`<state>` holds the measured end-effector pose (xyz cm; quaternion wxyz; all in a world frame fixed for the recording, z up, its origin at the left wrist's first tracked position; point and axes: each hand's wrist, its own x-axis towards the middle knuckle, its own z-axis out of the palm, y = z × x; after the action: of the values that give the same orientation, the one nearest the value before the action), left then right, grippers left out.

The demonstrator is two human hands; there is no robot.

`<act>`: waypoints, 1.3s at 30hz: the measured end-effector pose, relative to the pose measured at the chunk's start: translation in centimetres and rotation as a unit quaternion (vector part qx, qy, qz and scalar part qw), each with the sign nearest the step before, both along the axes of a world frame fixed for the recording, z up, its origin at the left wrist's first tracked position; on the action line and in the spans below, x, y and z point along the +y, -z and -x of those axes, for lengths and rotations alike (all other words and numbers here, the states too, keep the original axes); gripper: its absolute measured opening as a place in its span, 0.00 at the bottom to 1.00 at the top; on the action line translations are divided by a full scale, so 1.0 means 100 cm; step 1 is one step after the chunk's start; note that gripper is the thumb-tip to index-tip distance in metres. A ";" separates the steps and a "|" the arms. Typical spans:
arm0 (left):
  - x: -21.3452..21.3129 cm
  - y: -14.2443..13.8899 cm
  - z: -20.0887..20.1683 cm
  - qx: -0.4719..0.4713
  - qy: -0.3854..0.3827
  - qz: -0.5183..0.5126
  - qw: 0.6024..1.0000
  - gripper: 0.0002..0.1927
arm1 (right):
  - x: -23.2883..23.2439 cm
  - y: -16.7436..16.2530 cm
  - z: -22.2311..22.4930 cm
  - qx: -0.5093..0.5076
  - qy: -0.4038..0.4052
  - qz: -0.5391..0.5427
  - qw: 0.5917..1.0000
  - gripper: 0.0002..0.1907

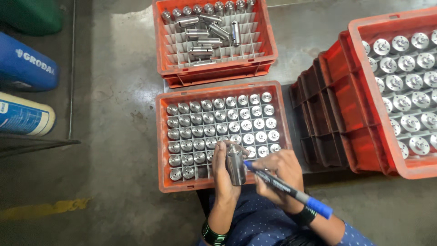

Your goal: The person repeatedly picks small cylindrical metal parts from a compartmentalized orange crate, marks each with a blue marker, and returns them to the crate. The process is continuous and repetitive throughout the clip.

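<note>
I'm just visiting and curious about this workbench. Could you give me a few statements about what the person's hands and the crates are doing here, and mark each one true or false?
1. The left hand holds a metal cylinder upright. True.
2. The right hand holds a red pencil. False: it holds a blue marker, tip against the cylinder.
3. The near crate holds metal parts standing in a grid of cells. True.
4. The far crate is packed full with every cell filled. False: most cells are bare, with some parts lying loose on top.
5. The crates are green. False: they are orange-red.
</note>
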<state>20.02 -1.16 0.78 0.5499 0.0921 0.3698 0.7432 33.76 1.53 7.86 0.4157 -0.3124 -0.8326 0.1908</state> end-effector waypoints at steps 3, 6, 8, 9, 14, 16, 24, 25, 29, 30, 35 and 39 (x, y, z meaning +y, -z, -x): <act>0.000 0.005 -0.003 -0.002 0.009 -0.012 1.000 0.15 | 0.000 0.008 -0.001 -0.001 0.003 -0.001 1.000 0.16; 0.000 0.015 -0.002 -0.014 0.020 -0.005 1.000 0.13 | -0.011 0.019 -0.007 -0.011 -0.013 0.014 1.000 0.15; -0.002 0.024 -0.002 -0.021 0.026 0.005 0.999 0.12 | -0.013 0.030 -0.013 0.013 -0.007 0.057 0.998 0.13; -0.004 0.028 -0.002 0.087 0.031 0.011 0.996 0.13 | -0.010 0.037 -0.016 0.041 0.005 0.091 0.995 0.13; -0.018 0.047 0.006 0.501 0.085 -0.004 0.861 0.21 | 0.006 0.058 -0.047 0.148 0.068 0.248 0.955 0.11; -0.020 0.053 0.005 0.496 0.151 0.012 0.855 0.21 | 0.010 0.065 -0.051 0.136 0.095 0.255 0.953 0.11; -0.016 0.074 -0.008 0.553 0.246 -0.051 0.795 0.19 | 0.009 0.076 -0.041 0.167 0.069 0.358 0.916 0.12; -0.015 0.074 -0.006 0.570 0.232 -0.052 0.787 0.20 | 0.011 0.075 -0.041 0.154 0.061 0.345 0.924 0.13; -0.020 0.063 0.034 0.670 0.139 -0.008 0.730 0.21 | 0.017 0.070 -0.044 0.099 0.073 0.299 0.946 0.14; -0.027 0.058 0.055 0.699 0.136 0.062 0.699 0.22 | 0.018 0.069 -0.044 0.095 0.081 0.304 0.944 0.13; -0.056 0.050 0.130 0.840 0.139 0.194 0.488 0.34 | 0.019 0.070 -0.040 0.092 0.105 0.351 0.926 0.12; -0.050 0.067 0.130 0.849 0.193 0.208 0.445 0.34 | 0.018 0.072 -0.034 0.098 0.097 0.382 0.914 0.13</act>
<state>7.06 -6.19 -5.87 0.0933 0.6295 0.7682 0.0696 37.20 3.32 0.67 0.3607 -0.5061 -0.6166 0.4833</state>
